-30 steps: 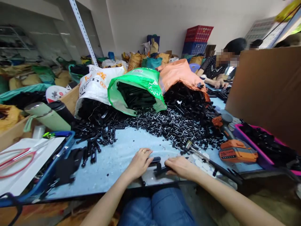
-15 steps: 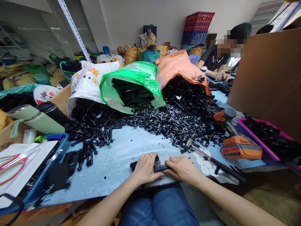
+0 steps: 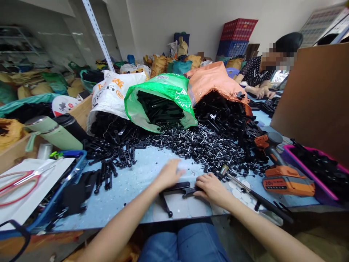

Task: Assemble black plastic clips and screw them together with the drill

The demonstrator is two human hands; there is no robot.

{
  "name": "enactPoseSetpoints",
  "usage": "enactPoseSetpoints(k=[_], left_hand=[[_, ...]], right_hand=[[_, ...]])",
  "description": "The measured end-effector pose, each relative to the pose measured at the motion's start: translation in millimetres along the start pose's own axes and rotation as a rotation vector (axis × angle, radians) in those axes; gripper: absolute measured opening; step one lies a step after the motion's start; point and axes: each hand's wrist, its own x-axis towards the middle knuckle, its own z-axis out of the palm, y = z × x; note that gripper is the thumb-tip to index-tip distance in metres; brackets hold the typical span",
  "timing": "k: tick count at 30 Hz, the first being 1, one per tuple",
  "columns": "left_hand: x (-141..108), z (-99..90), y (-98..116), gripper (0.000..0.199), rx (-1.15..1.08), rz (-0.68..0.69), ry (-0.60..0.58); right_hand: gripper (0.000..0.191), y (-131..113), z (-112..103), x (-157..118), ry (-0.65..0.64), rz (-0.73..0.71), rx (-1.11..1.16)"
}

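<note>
My right hand (image 3: 212, 188) is closed on the right end of a black plastic part (image 3: 188, 191) with a forked, hook-shaped left end. That part lies low over the bench near its front edge. Touching or close to it on the left is a long black plastic arm (image 3: 177, 186). A second black arm (image 3: 165, 206) with a round knob points toward the edge. Above these, my left hand (image 3: 169, 174) is blurred by motion, its fingers stretched out and nothing visible in them. Beyond it spreads a heap of black-headed metal pins (image 3: 201, 140).
A hammer (image 3: 240, 182) and an orange cordless drill (image 3: 286, 180) lie right, before a pink-rimmed bin (image 3: 311, 147). White, green (image 3: 160, 85) and orange sacks spill black parts. Left are scissors (image 3: 24, 182) and a blue tray (image 3: 79, 160). A co-worker (image 3: 256, 72) sits behind cardboard (image 3: 313, 94).
My left hand has let go of the black parts and moved up toward the pin heap. The black arms it covered now show. My right hand keeps its part; the view has shifted slightly.
</note>
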Motion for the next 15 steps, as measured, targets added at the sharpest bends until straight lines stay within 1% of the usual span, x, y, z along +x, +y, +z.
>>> enactPoseSetpoints(k=[1, 2, 4, 6, 8, 10, 12, 13, 15], left_hand=[[17.9, -6.6, -12.7, 0.031, 0.023, -0.095, 0.072], [34.9, -12.8, -25.5, 0.03, 0.036, -0.152, 0.116], [62.8, -21.8, -47.5, 0.026, 0.051, -0.22, 0.154], [78.8, -25.6, -60.6, 0.023, 0.054, -0.235, 0.167], [81.3, -26.2, -64.6, 0.023, 0.056, -0.23, 0.188], [69.8, -26.8, -63.3, 0.022, 0.056, -0.223, 0.223], [44.2, -29.3, -60.0, 0.025, 0.052, -0.224, 0.259], [26.8, -31.1, -58.3, 0.027, 0.051, -0.229, 0.27], [-13.7, -33.8, -54.4, 0.028, 0.016, -0.23, 0.268]], right_hand=[[0.035, 4.7, -2.3, 8.7, 0.028, -0.002, 0.007], [0.034, 9.4, -6.1, 20.4, 0.059, 0.006, 0.007], [0.032, 18.7, -16.0, 52.6, 0.126, 0.068, -0.027], [0.03, 27.7, -26.3, 92.6, 0.191, 0.185, -0.11], [0.028, 37.1, -34.5, 132.8, 0.231, 0.297, -0.182], [0.026, 47.2, -39.6, 165.2, 0.232, 0.343, -0.196], [0.023, 56.9, -42.1, 184.4, 0.208, 0.321, -0.162], [0.023, 60.7, -42.8, 188.4, 0.2, 0.31, -0.144], [0.022, 64.2, -43.6, 185.1, 0.2, 0.303, -0.12]])
